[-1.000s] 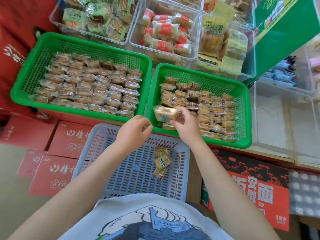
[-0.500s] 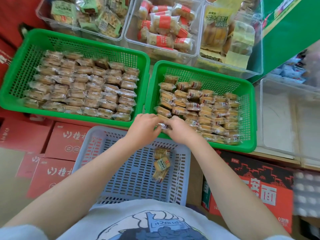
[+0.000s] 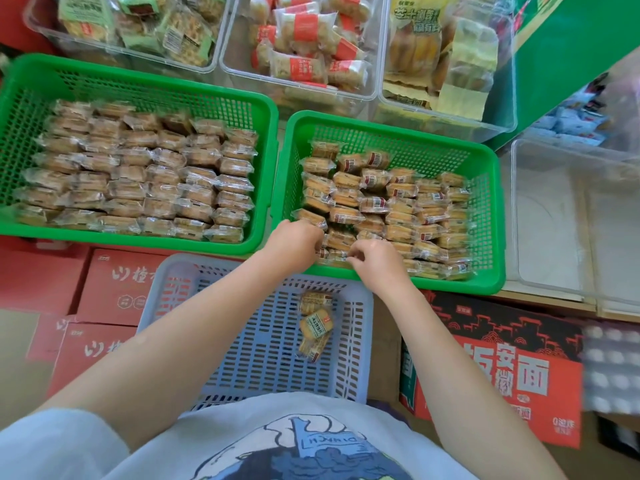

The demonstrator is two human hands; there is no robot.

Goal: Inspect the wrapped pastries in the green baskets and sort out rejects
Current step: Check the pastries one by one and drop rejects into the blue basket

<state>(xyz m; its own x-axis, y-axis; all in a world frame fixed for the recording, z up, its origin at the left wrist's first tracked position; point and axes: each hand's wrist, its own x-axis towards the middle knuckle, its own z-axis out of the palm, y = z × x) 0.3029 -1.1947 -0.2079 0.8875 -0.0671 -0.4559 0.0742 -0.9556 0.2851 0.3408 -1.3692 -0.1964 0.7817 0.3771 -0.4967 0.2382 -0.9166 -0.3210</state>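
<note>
Two green baskets hold rows of clear-wrapped pastries: the left basket [image 3: 138, 88] is packed full, and the right basket [image 3: 498, 220] has its pastries [image 3: 398, 206] filling the near part. My left hand [image 3: 294, 242] and my right hand [image 3: 374, 259] are both at the near-left corner of the right basket. Their fingers are curled and pinch the wrappers of front-row pastries [image 3: 334, 252] lying between them. In front of me a blue-grey basket [image 3: 242, 341] contains three wrapped pastries [image 3: 313, 325] near its right side.
Clear tubs of other packaged snacks [image 3: 304, 46] stand behind the green baskets. A clear tub [image 3: 571, 230] sits at the right. Red cartons [image 3: 117, 285] lie under the left basket and a red-black carton [image 3: 495, 368] at lower right.
A second ago my right hand held one pastry up over the right basket. That pastry is now down in the front row, and my left hand has moved in beside the right.
</note>
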